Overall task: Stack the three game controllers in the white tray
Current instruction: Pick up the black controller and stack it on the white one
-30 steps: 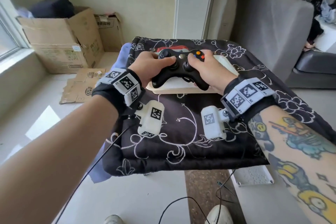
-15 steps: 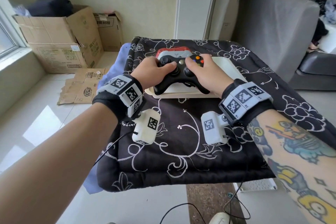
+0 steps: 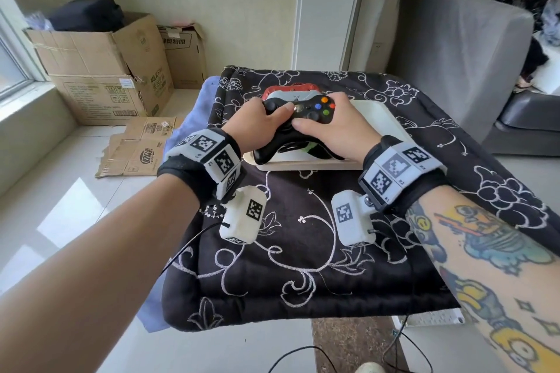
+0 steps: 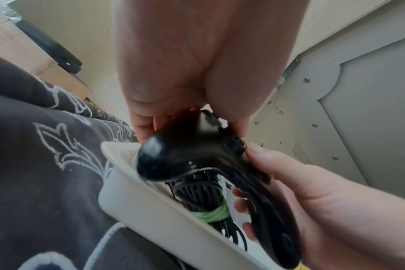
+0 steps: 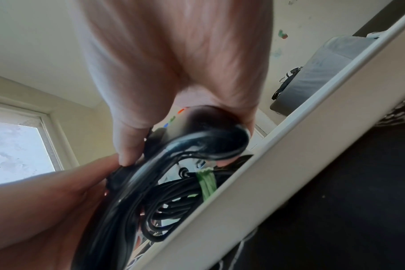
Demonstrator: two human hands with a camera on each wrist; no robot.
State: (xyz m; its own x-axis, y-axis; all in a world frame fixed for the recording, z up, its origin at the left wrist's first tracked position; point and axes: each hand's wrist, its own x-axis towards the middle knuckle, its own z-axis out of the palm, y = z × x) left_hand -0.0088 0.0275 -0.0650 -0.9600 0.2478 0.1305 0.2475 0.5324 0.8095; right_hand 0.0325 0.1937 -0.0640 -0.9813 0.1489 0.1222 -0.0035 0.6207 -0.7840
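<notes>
Over the near half of the white tray (image 3: 375,118), both hands grip the black controller (image 3: 306,118): left hand (image 3: 257,127) curled round its left horn with the thumb up by the stick, right hand (image 3: 339,130) wrapped round the right horn, thumb lying across the face below the coloured buttons. Wrist views show the controller's underside clear of the tray floor, with its coiled black cable (image 4: 197,193), bound by a green tie (image 5: 206,180), hanging down into the tray.

Toward the tray's far end sits the stack so far: a white controller (image 3: 285,96) on a red controller (image 3: 274,90), both partly hidden behind the black one.

Versus a second ago, the black controller has travelled from the tray's near edge toward that stack, and the head view has tipped so the red and white shells show more. Half a second ago it sat slightly nearer; now its top edge overlaps the white shell. Judgement: third and last piece, about to be set on top; cable bundle could snag or keep it from sitting flat.

Tray rests on a black embroidered quilt (image 3: 303,251).
</notes>
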